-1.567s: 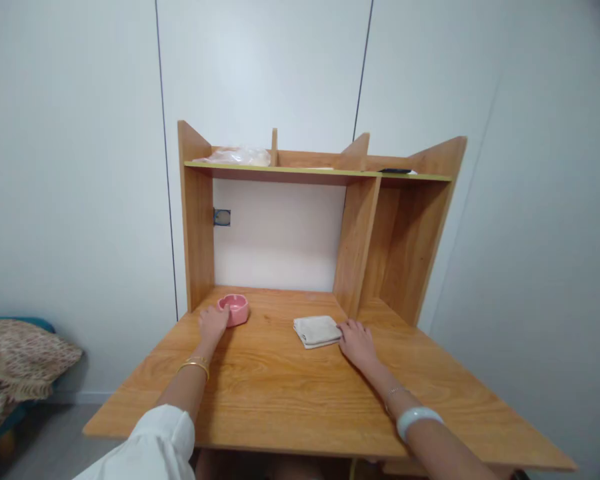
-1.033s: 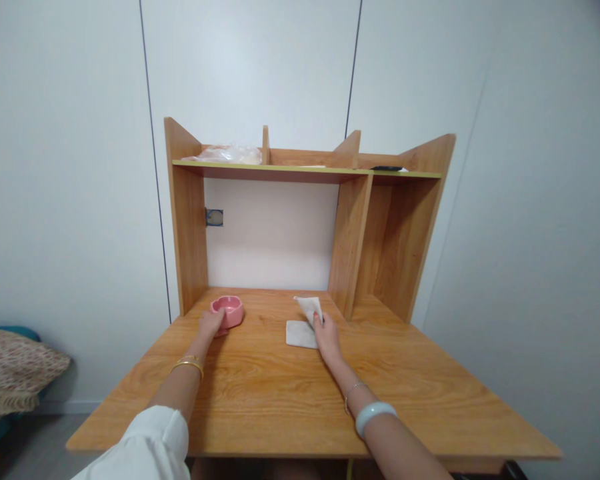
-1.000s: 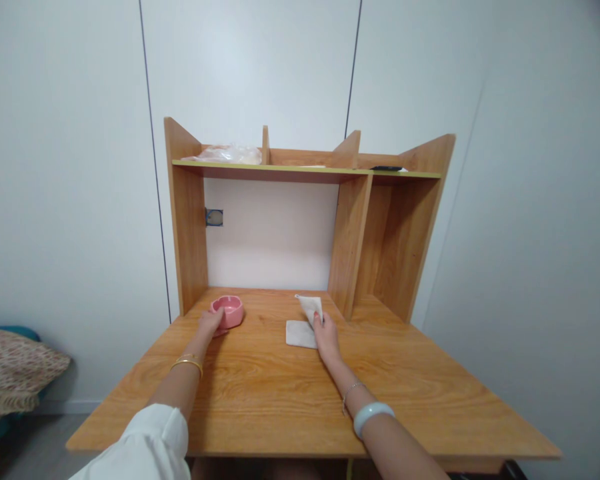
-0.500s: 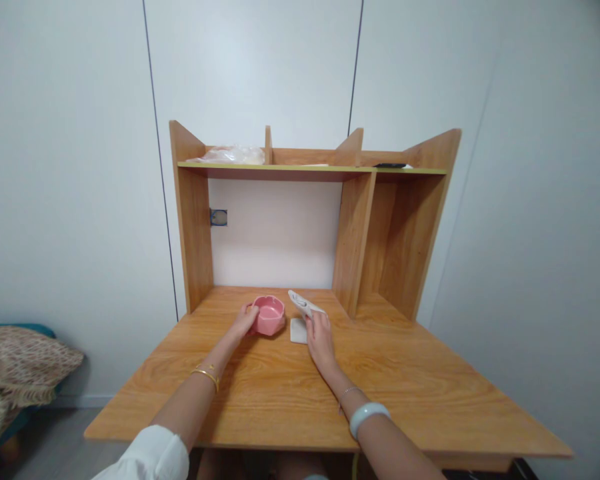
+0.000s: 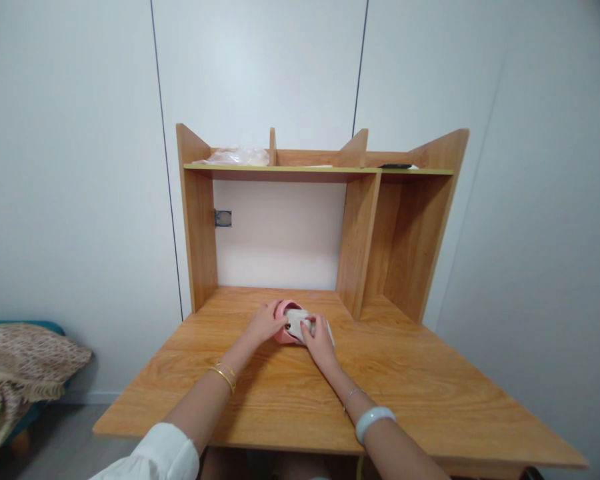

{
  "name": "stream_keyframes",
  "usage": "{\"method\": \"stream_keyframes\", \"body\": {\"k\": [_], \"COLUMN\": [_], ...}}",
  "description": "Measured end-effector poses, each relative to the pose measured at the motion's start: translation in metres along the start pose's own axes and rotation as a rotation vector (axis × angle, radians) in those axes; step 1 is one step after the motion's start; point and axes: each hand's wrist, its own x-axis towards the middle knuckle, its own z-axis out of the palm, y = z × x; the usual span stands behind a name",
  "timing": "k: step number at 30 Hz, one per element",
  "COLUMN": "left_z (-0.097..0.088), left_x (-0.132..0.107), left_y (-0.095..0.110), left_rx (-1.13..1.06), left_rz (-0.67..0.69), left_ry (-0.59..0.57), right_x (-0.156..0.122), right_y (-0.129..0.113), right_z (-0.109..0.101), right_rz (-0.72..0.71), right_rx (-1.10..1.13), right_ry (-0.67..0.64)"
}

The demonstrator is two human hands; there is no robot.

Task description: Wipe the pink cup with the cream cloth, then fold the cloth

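My left hand is closed on the left rim of a pink bowl, which is tilted to the right on the desk. The fingers of my right hand pinch a white folded cloth, though it could also be paper. This white piece lies against the bowl's mouth and covers part of its inside. A small dark spot shows near its left end. A sliver of white shows just right of my right fingers, mostly hidden by the hand.
Both hands work over a wooden desk. Behind stands a wooden shelf unit, with a clear plastic bag and a flat black object on its upper shelf. A patterned blanket lies at far left.
The pink bowl has moved right and tipped toward my right hand. The white folded cloth has come down and left against the bowl's mouth.
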Motion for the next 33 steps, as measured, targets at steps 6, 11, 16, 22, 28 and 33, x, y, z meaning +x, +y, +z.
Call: {"method": "stream_keyframes", "body": {"k": [6, 11, 16, 22, 28, 33], "left_z": [-0.002, 0.001, 0.031, 0.067, 0.063, 0.057], "left_x": [-0.002, -0.003, -0.007, -0.025, -0.034, -0.033], "left_y": [0.017, 0.014, -0.013, -0.027, -0.020, -0.019], "left_rx": [0.138, 0.038, -0.323, -0.805, -0.839, -0.688], "left_rz": [0.127, 0.159, 0.074, 0.088, -0.002, -0.040], "left_ry": [-0.114, -0.068, 0.128, -0.029, -0.010, 0.108], "right_x": [0.015, 0.015, 0.006, 0.004, 0.002, 0.000], "right_y": [0.003, 0.002, 0.003, 0.000, -0.012, -0.026], "right_z": [0.010, 0.012, 0.014, 0.008, 0.003, -0.003], "right_rz": [0.247, 0.300, 0.327, 0.319, 0.349, 0.366], "right_rx": [-0.057, -0.149, -0.156, -0.130, -0.166, -0.297], "right_ry": [-0.099, -0.083, 0.003, -0.022, -0.045, -0.050]}}
